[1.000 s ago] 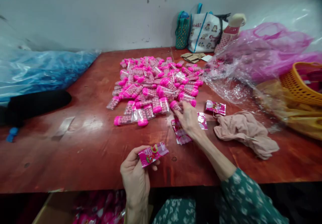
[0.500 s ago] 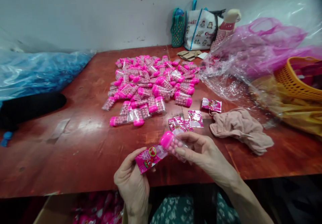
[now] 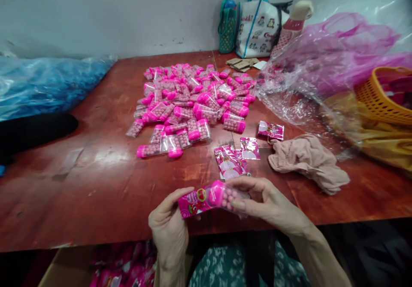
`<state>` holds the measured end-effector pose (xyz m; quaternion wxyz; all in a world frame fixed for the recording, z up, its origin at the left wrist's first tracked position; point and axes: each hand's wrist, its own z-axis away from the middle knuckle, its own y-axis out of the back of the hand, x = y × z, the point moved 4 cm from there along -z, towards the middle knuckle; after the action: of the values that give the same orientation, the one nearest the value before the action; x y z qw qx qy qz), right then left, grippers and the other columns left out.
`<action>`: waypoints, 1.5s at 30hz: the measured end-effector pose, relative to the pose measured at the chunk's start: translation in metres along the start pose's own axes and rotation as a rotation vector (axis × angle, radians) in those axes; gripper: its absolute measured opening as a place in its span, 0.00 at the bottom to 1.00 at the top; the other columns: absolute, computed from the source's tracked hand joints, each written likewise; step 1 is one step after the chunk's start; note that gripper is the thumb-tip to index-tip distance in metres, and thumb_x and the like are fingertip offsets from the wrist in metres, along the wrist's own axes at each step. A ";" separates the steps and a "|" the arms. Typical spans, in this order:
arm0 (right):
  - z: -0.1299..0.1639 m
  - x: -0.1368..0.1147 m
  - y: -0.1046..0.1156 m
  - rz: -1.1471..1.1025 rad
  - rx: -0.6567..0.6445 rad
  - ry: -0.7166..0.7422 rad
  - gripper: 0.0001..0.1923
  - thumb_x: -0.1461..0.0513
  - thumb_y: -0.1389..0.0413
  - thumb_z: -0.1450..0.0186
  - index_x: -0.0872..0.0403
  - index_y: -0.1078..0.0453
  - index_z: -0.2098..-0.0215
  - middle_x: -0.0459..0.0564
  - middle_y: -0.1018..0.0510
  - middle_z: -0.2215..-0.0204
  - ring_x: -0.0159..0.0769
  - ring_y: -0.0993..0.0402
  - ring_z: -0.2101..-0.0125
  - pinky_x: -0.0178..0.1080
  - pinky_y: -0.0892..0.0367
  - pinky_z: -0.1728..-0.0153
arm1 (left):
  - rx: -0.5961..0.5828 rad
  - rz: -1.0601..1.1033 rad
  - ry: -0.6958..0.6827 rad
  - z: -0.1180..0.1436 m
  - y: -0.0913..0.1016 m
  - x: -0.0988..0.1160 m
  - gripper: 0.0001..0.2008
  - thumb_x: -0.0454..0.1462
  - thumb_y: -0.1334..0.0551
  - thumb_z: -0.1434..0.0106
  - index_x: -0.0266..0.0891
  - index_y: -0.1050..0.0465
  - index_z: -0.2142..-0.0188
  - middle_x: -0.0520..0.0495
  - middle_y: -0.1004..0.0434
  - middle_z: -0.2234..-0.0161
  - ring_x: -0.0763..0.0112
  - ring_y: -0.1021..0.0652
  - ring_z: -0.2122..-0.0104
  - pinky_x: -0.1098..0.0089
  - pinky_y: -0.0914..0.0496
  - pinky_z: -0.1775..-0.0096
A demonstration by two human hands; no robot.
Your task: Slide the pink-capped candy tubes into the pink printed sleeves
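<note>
Between thumb and fingers, my left hand (image 3: 170, 220) grips a pink printed plastic sleeve (image 3: 189, 204) by its left end. My right hand (image 3: 265, 201) pinches a clear candy container (image 3: 228, 199) filled with pink balls, its pink cap pointing left. The cap lies at the sleeve's right end; how far it is inside I cannot tell. Just beyond my hands lie several flat printed sleeves (image 3: 228, 162). Farther back spreads a large pile of similar capped candy containers (image 3: 193, 102).
A crumpled beige cloth (image 3: 305, 162) lies to the right, near a yellow basket (image 3: 380, 102) and pink plastic bags (image 3: 347, 50). Blue plastic (image 3: 48, 83) covers the left. A white bag (image 3: 255, 29) stands at the wall. Below the table edge, a cardboard box (image 3: 69, 267) holds pink packets.
The container has come into line with the sleeve, its cap now lying flat at the sleeve's opening. Both hands have moved slightly, and the view has shifted a little.
</note>
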<state>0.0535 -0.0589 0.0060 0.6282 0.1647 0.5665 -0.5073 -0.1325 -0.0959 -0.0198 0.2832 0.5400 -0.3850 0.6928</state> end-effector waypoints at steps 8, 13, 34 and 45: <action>0.010 0.002 -0.004 0.094 -0.141 -0.054 0.22 0.65 0.42 0.41 0.50 0.37 0.49 0.44 0.30 0.66 0.24 0.37 0.72 0.27 0.40 0.73 | -0.119 -0.042 0.133 -0.003 -0.004 -0.004 0.07 0.31 0.33 0.58 0.40 0.21 0.76 0.52 0.24 0.80 0.76 0.30 0.86 0.78 0.35 0.87; 0.008 0.006 -0.009 0.072 -0.184 -0.051 0.22 0.68 0.43 0.43 0.50 0.36 0.50 0.44 0.30 0.68 0.26 0.36 0.71 0.28 0.39 0.72 | -0.112 0.058 0.247 -0.004 -0.009 -0.003 0.09 0.31 0.31 0.61 0.37 0.21 0.75 0.49 0.24 0.82 0.76 0.29 0.85 0.78 0.34 0.83; -0.003 0.012 -0.017 0.429 0.170 0.142 0.12 0.59 0.45 0.40 0.54 0.33 0.58 0.43 0.32 0.74 0.28 0.39 0.75 0.32 0.41 0.74 | 0.012 0.362 0.458 0.009 -0.036 -0.019 0.12 0.32 0.28 0.60 0.34 0.24 0.73 0.48 0.21 0.73 0.72 0.23 0.72 0.72 0.28 0.64; -0.002 0.008 -0.034 0.545 0.122 0.146 0.11 0.56 0.51 0.35 0.53 0.31 0.64 0.43 0.31 0.72 0.31 0.36 0.71 0.31 0.41 0.71 | -0.096 0.423 0.608 0.014 -0.040 -0.024 0.17 0.43 0.29 0.59 0.35 0.24 0.70 0.44 0.22 0.72 0.61 0.22 0.69 0.62 0.28 0.63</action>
<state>0.0228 -0.0758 0.0107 0.6877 0.3845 0.5137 -0.3396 -0.0868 -0.0855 -0.0324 0.2603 0.2042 -0.4182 0.8459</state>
